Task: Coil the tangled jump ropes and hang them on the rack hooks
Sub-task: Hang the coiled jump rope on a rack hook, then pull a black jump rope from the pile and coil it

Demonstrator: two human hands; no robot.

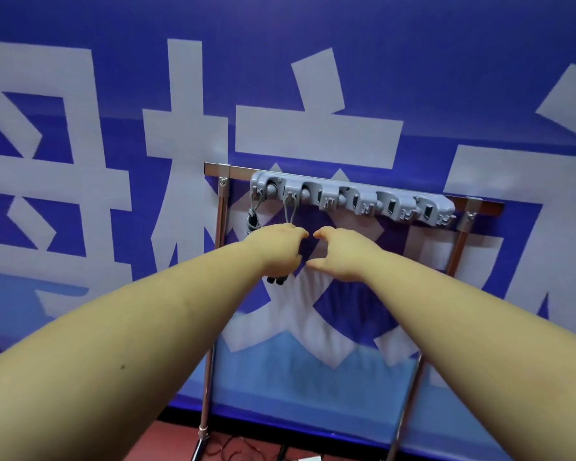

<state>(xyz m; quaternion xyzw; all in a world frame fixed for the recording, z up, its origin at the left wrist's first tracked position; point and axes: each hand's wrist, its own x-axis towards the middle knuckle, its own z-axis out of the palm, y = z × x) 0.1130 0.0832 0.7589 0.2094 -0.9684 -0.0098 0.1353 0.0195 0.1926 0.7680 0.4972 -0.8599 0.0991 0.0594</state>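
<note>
Two grey jump ropes (289,211) hung looped from the rack hooks (353,197); we noted the left hand (276,251) gripping one coil, the right hand (340,254) loosely curled, holding nothing.

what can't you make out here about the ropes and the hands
Head view only:
- Second jump rope: its coil is hidden behind the left hand; only the loop and dark handle ends show.
- First jump rope: lower part hidden by the left forearm.
- Right hand: fingertips face away.
- Floor cables: cut by the bottom edge.
</note>
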